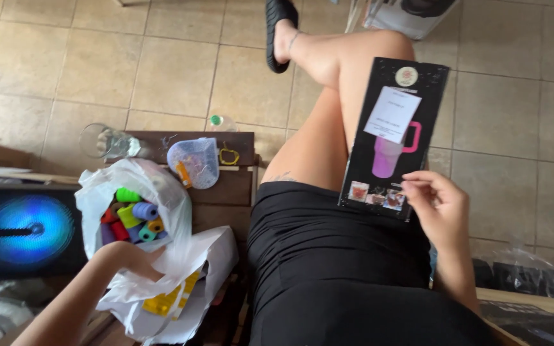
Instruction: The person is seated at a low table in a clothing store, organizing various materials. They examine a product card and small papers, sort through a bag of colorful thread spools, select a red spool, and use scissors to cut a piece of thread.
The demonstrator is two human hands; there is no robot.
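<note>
My right hand (436,206) holds a flat black card package (392,138) by its lower right corner, upright over my crossed legs; it shows a pink handled tumbler and has a white paper slip on it. My left hand (126,257) reaches into the mouth of a white plastic bag (161,192), fingers hidden by the plastic. Inside the bag lie several coloured thread spools (133,218) in green, blue, red, orange and teal. The bag rests on a dark wooden stool (226,186) beside my left thigh.
On the stool stand a clear glass jar (104,142), a translucent plastic container (197,161) and a small yellow clip (229,156). A speaker with a blue glowing ring (24,229) sits at the left. Black bags (524,277) lie at the right on the tiled floor.
</note>
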